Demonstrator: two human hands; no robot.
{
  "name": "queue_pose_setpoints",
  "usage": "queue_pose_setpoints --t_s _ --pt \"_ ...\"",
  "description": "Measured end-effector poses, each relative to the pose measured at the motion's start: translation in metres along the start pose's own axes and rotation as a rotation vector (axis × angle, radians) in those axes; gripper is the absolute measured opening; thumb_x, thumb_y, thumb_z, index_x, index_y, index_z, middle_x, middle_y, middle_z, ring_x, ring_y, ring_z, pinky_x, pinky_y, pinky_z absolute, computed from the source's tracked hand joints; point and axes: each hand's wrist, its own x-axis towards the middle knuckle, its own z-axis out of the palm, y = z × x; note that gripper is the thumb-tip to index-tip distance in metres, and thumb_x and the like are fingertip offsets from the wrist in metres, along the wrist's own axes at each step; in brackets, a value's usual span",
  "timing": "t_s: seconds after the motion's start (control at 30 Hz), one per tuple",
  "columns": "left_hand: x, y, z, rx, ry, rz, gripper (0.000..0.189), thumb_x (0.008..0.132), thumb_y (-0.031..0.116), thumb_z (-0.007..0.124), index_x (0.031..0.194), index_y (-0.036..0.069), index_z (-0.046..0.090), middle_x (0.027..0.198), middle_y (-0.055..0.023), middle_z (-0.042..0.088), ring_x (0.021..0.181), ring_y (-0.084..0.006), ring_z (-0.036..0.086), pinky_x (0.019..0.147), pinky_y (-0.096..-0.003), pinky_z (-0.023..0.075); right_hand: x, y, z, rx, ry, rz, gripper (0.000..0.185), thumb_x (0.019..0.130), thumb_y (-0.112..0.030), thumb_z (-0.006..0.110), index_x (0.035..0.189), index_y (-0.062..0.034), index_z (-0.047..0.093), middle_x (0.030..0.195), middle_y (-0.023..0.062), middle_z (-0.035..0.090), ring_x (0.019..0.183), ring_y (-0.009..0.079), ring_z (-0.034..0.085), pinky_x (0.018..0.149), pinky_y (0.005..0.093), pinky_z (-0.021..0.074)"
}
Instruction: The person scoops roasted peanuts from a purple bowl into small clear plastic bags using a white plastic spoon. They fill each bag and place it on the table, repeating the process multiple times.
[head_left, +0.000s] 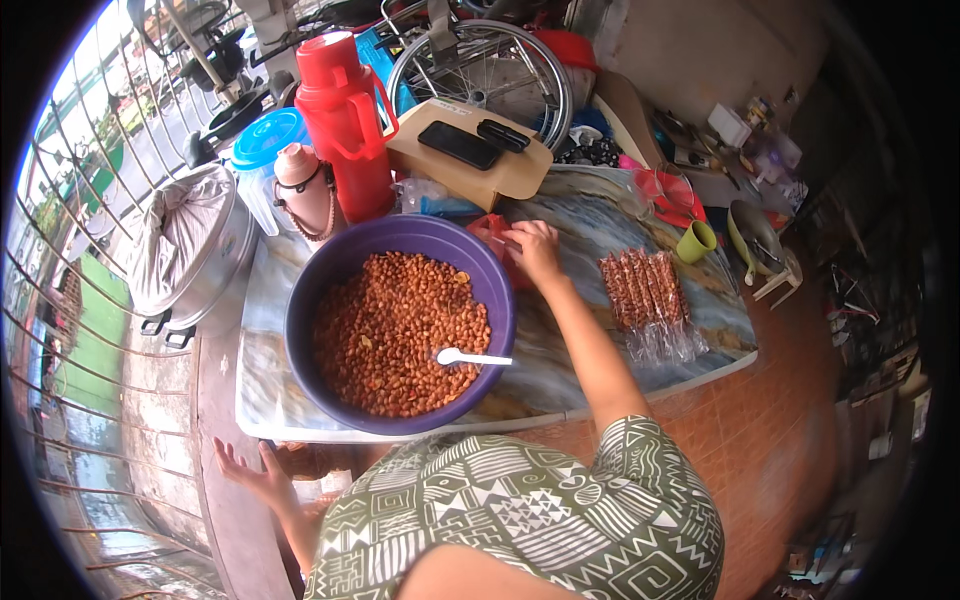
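A large purple plastic basin (401, 427) stands on the table before me, holding a wide heap of reddish-brown peanuts (405, 322). Across its right side lies a white plastic spoon (472, 358), its bowl on the peanuts and its handle towards the rim. Just right of the basin, my right hand (538, 251) touches a red plastic bag (491, 231); its fingertips are partly hidden, so I cannot tell whether they grip it. My left hand (251, 472) is off the table's near left edge, fingers apart and holding nothing. Several filled clear plastic tubes of peanuts (643, 289) lie side by side at the right.
Behind the basin stand a red thermos jug (345, 127), a pink bottle (304, 187) and a blue-lidded pitcher (270, 139). A cardboard box (442, 161) carries a phone (460, 145). A cloth-covered metal pot (225, 262) is at left, a green cup (696, 241) at right.
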Motion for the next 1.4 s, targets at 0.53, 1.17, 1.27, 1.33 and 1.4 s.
queue_pose_setpoints --t_s 0.53,1.17,1.27,1.33,1.4 --pt "-0.178 -0.192 0.036 -0.193 -1.219 -0.506 0.034 0.095 0.008 0.065 0.127 0.000 0.062 0.108 -0.0100 0.064 0.103 -0.0209 0.058 0.094 -0.0340 0.0469 -0.005 0.002 0.005 0.006 -0.047 0.245 0.013 0.075 -0.019 0.082 0.084 -0.0142 0.074 0.097 0.0037 0.071 0.093 0.0271 0.065 0.082 0.0422 0.0514" --pt "0.114 0.164 0.034 -1.251 -1.107 0.153 0.084 0.091 0.043 0.070 0.153 -0.003 0.038 0.157 -0.0181 0.043 0.148 -0.0277 0.038 0.120 -0.0434 0.0285 0.055 -0.143 -0.148 0.600 0.344 0.028 0.015 0.089 -0.006 0.074 0.103 -0.0086 0.077 0.093 0.0076 0.070 0.077 0.0167 0.067 0.068 0.0284 0.0516" --pt "0.110 0.182 0.085 -1.221 -1.226 0.153 0.088 0.099 0.068 0.047 0.152 -0.003 0.041 0.154 -0.0158 0.047 0.146 -0.0263 0.040 0.119 -0.0426 0.0291 0.032 -0.229 -0.174 0.621 0.331 -0.348 0.023 0.083 0.003 0.075 0.104 -0.0077 0.075 0.099 0.0063 0.070 0.087 0.0182 0.069 0.074 0.0288 0.0565" --pt "0.102 0.195 0.088 -1.292 -1.328 0.179 0.085 0.102 0.066 0.042 0.151 -0.003 0.042 0.149 -0.0158 0.051 0.139 -0.0250 0.047 0.115 -0.0419 0.0354 0.011 -0.262 -0.170 0.579 0.314 -0.493 0.027 0.079 0.004 0.075 0.102 -0.0089 0.075 0.100 0.0068 0.070 0.089 0.0235 0.070 0.076 0.0337 0.0584" --pt "0.086 0.212 0.068 -1.288 -1.364 0.144 0.074 0.105 0.056 0.046 0.150 -0.003 0.043 0.145 -0.0145 0.053 0.134 -0.0216 0.051 0.112 -0.0392 0.0399 -0.007 -0.281 -0.162 0.571 0.312 -0.523 0.028 0.078 0.004 0.075 0.103 -0.0085 0.075 0.103 0.0072 0.069 0.090 0.0253 0.070 0.076 0.0352 0.0592"
